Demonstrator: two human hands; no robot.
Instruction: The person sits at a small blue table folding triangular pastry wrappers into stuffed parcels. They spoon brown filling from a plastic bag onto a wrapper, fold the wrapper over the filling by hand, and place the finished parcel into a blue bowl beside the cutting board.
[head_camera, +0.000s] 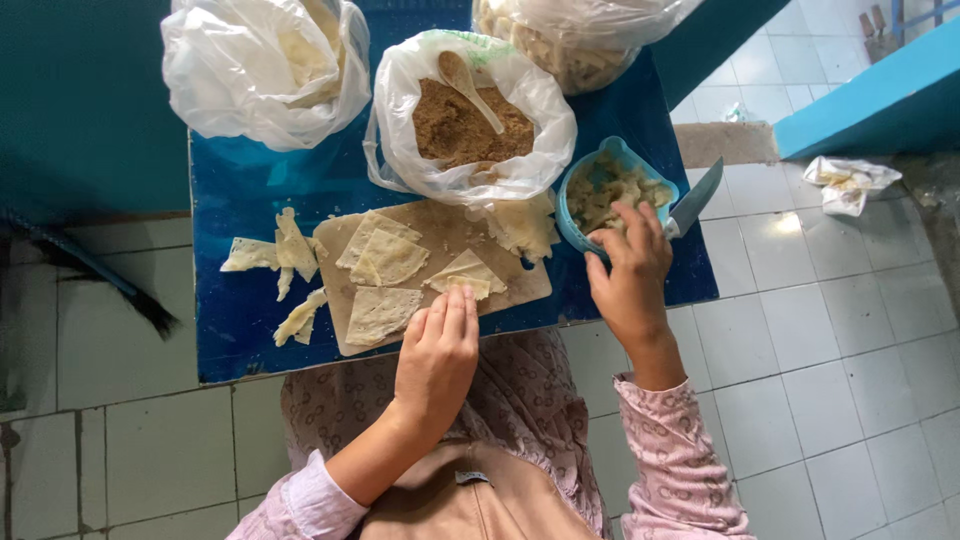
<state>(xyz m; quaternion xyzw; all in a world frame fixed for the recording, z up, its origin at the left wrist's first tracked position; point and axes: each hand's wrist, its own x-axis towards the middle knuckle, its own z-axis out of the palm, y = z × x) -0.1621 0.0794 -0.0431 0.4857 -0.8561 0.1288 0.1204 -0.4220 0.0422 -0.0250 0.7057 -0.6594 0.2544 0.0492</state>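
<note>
White floor tiles are surrounding a low blue table (240, 330), seen from the head camera looking straight down over the person's lap. On the table a wooden board (440, 232) is carrying several flat dough pieces, and the left hand (437, 358) is resting at the board's near edge, fingers straight and together, fingertips touching a folded dough triangle (466, 274) without gripping it. That triangle is lying just ahead of the left hand, its long edge running left to right. The right hand (630, 280) is reaching into a blue bowl (578, 225) of dough scraps at the board's right end, fingers curled loosely and spread; whether they are pinching anything cannot be told. A knife (695, 200) is lying just beyond the bowl. Farther back, a bag of brown filling (455, 130) with a spoon (470, 88) is sitting between other plastic bags.
</note>
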